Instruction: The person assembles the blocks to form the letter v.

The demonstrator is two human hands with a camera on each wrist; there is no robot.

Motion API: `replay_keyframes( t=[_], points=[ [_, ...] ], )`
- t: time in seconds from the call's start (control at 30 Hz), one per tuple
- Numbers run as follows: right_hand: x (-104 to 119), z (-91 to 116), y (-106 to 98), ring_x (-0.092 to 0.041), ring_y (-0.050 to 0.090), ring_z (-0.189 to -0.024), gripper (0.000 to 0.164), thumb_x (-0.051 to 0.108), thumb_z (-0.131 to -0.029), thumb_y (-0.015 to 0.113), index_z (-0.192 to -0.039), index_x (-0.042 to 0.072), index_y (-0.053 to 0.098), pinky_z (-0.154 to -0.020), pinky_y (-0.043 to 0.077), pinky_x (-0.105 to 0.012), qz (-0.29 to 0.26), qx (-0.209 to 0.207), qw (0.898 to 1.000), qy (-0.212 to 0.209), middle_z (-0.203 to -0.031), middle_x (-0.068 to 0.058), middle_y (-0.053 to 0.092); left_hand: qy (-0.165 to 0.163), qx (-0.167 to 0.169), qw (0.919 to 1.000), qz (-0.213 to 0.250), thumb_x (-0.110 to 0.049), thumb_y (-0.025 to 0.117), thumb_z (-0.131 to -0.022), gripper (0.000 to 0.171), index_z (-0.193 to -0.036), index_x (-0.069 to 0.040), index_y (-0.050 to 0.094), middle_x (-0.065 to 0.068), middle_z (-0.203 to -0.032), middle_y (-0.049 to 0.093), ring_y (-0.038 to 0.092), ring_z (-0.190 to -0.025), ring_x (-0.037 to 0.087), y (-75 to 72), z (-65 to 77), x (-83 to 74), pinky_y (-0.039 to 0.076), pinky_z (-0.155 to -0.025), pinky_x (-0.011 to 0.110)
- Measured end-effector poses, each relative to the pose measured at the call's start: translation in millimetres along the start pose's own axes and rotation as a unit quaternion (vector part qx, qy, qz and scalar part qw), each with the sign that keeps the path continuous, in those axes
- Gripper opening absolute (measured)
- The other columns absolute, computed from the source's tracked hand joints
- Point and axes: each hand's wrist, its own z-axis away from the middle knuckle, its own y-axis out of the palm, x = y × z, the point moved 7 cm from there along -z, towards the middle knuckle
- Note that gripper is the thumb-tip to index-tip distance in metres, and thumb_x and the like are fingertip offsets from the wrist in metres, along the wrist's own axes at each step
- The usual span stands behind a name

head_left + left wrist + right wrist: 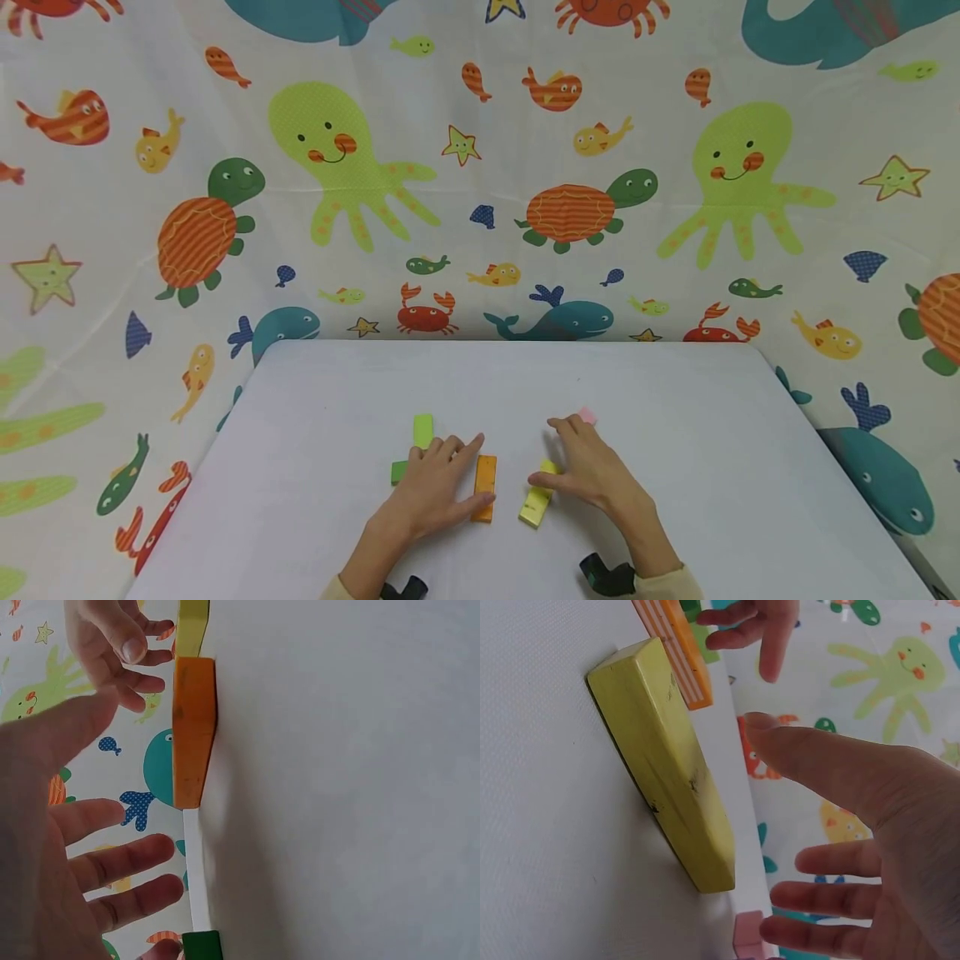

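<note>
My left hand (433, 492) is above the white table with its fingers spread, between an orange block (485, 479) and a green block (397, 473). In the left wrist view, a gap separates its thumb from the orange block (194, 731). A light green block (423, 428) lies just past its fingertips. My right hand (596, 468), fingers apart, is over the far end of a yellow block (534, 508). Its thumb covers part of that block in the head view. The right wrist view shows the yellow block (660, 765) lying flat, not gripped. By the right fingertips is a pink block (587, 415), partly hidden.
The white tabletop (300, 467) stretches to both sides and behind the blocks. A curtain (480, 183) printed with sea animals hangs at its far edge. Black devices (606, 577) are worn on both wrists. White stripes mark one side of the orange block.
</note>
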Motion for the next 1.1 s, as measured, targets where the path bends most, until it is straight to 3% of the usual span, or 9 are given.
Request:
replay_keyframes(
  t=[0.33,0.77,1.1],
  points=[
    [2.3,-0.7,5.9,-0.024,0.057,-0.116,0.081,0.057,-0.070,0.086,-0.130,0.009,0.061,-0.100,0.054,-0.048,0.007,0.016,1.000,-0.004,-0.127,-0.008,0.060,0.020,-0.008,0.9997,-0.006,-0.063,0.057,-0.092,0.071,-0.149,-0.022,0.049,0.000,-0.121,0.059,0.049,-0.107,0.020,4.4,0.6,-1.3,0.036,-0.083,0.046],
    [2.3,0.8,8.9,-0.013,0.057,-0.087,0.062,0.051,-0.066,0.090,-0.108,0.010,0.070,-0.085,0.056,-0.040,0.015,0.039,0.999,-0.007,-0.101,0.002,0.065,0.028,-0.008,0.9993,-0.023,-0.061,0.061,-0.090,0.063,-0.140,-0.024,0.059,-0.001,-0.114,0.057,0.045,-0.101,0.019,6.8,1.4,0.3,0.035,-0.081,0.049],
    [2.7,1.0,9.8,-0.011,0.046,-0.074,0.051,0.047,-0.068,0.090,-0.099,0.012,0.068,-0.067,0.042,-0.027,0.013,0.056,0.998,-0.010,-0.084,0.007,0.055,0.032,-0.017,0.9988,-0.032,-0.061,0.064,-0.089,0.061,-0.137,-0.024,0.061,-0.002,-0.112,0.057,0.045,-0.100,0.018,6.3,1.3,0.4,0.035,-0.081,0.047]
  ],
)
